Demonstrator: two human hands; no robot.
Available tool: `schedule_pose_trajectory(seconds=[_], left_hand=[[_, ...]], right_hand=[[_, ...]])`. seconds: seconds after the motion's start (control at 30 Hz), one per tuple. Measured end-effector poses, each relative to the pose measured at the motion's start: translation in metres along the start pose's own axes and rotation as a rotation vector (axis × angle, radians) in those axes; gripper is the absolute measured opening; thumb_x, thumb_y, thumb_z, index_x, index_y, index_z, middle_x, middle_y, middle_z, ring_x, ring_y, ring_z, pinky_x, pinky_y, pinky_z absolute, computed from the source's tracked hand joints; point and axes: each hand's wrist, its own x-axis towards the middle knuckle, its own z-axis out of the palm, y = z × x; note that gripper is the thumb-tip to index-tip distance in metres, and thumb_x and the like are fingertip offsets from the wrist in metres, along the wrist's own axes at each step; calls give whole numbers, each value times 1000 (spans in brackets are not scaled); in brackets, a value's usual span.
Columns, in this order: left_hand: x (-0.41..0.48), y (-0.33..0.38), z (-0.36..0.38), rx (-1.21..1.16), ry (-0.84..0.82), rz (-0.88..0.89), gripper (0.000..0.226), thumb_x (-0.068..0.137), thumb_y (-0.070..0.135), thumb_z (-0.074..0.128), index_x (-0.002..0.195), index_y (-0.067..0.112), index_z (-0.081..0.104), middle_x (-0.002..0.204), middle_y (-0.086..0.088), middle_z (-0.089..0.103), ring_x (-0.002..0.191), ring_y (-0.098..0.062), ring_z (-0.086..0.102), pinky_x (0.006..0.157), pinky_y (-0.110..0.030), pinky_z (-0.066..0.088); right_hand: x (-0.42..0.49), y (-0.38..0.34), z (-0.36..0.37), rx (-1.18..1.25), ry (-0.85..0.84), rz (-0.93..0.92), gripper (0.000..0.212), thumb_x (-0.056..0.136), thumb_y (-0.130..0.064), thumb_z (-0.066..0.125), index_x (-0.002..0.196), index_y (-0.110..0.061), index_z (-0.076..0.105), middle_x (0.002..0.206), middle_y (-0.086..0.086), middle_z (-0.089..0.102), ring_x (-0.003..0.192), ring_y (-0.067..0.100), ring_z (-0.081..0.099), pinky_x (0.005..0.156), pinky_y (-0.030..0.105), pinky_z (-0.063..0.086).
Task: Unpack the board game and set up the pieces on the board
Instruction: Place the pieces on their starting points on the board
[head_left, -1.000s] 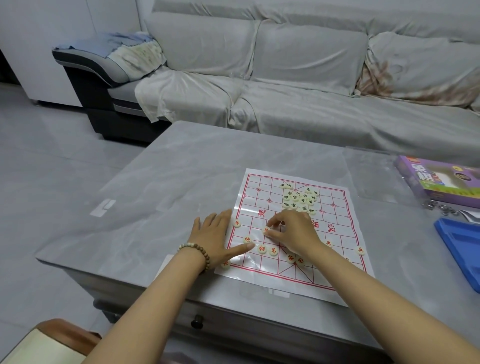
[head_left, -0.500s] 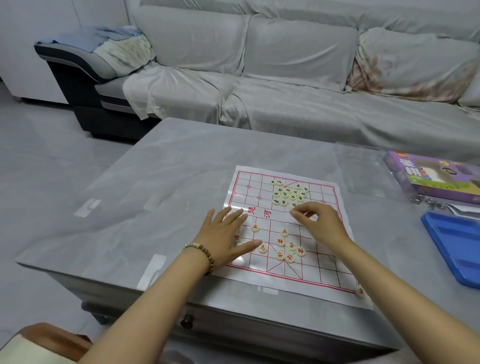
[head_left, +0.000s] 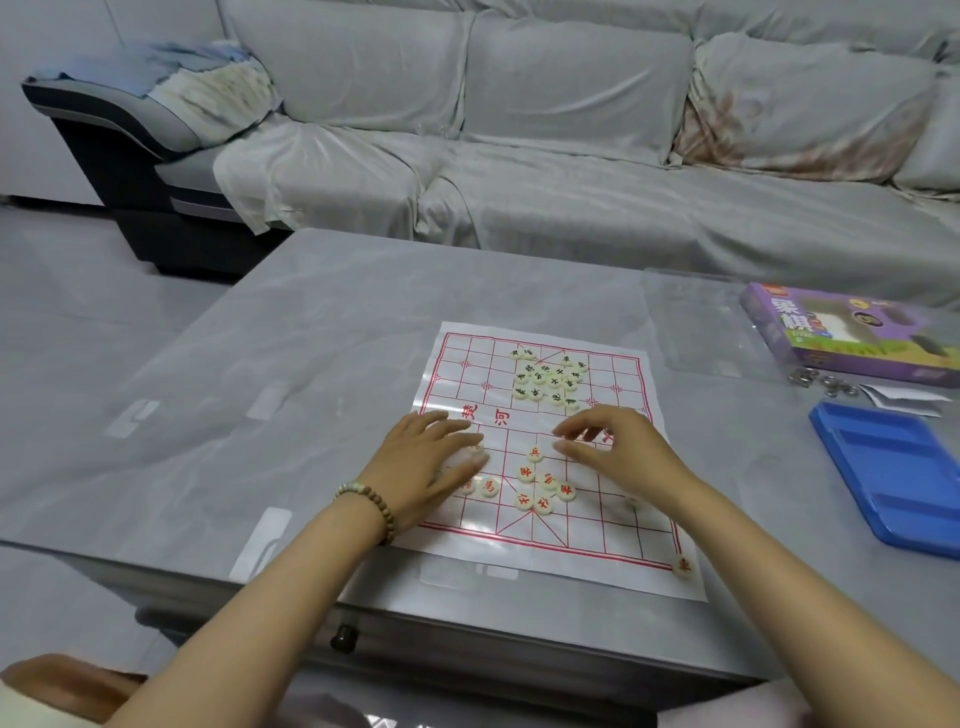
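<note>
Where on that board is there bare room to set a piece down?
Bare: near rows of the board this side of the red-lettered cluster, and far-left columns beside the dark-lettered pile. Crowded: that pile, and the cluster between left hand and right hand.

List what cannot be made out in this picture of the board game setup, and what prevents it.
Head view:
- Pieces under the left hand: partly covered by it.
- Whether the right hand pinches a piece: its curled fingers hide that.
- Purple box and blue tray: cut off at the right edge.
- Small metal bits by the box: too small to identify.
</note>
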Motion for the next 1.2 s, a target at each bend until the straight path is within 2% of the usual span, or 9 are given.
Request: schedule_pose_trajectory(seconds=[0.07,0.13,0.23,0.3,0.53,0.77,1.0,1.13,1.2], left_hand=[[1,-5,-3,-38,46,-7,105,63,86,-10,130,33,51,132,11,51,125,-8,37,99,-23,27],[-1,-6,-5,-1,47,4,99,63,89,-2,124,36,56,121,13,56,114,-7,41,87,-21,28],[-4,-1,-2,101,-40,12,61,79,74,37,126,38,54,123,12,54,113,-9,40,86,-20,27],[-2,4,2,143,-71,20,48,85,60,49,128,39,51,126,12,52,115,-9,39,88,-20,27],[5,8,10,129,-74,1,44,86,55,52,127,40,51,128,12,51,116,-11,38,93,-24,30],[5,6,1,116,-37,-28,48,84,52,58,129,37,51,124,13,57,113,-11,41,88,-22,30],[1,4,3,23,10,-69,43,84,45,61,125,36,52,113,14,63,102,-9,44,82,-20,31],[-9,24,-4,-124,98,0,38,81,47,65,116,34,59,103,15,64,96,-6,45,85,-23,37],[-14,42,1,-154,51,52,36,79,46,66,113,33,62,102,15,64,95,-5,44,83,-22,38]], right_hand=[[-6,2,-3,-26,-48,4,14,84,-29,69,98,-29,69,99,-14,63,88,0,53,70,11,39],[-10,2,-3,-32,-91,12,15,83,-28,70,98,-29,69,99,-13,63,89,1,54,69,11,39],[-16,1,-2,-19,-116,5,15,82,-27,71,97,-28,69,102,-10,63,91,4,55,70,9,39],[-19,1,-4,-29,-112,-1,15,82,-28,71,96,-29,69,104,-10,63,92,4,55,70,8,38],[-26,-1,-6,-67,-106,-23,18,81,-28,72,98,-30,68,105,-8,62,93,8,54,73,11,41],[-28,-10,19,-212,-159,-90,26,81,-36,70,106,-31,68,105,-9,59,94,9,50,88,33,47],[-27,-12,15,-173,-83,-112,23,81,-37,70,104,-32,67,100,-13,54,89,5,47,84,27,44],[-32,-7,4,-128,-50,-99,18,82,-36,70,99,-36,64,98,-17,53,87,5,49,73,14,40],[-36,-4,-3,-111,-25,-94,15,82,-35,69,96,-37,63,98,-17,55,85,4,50,69,10,37]])
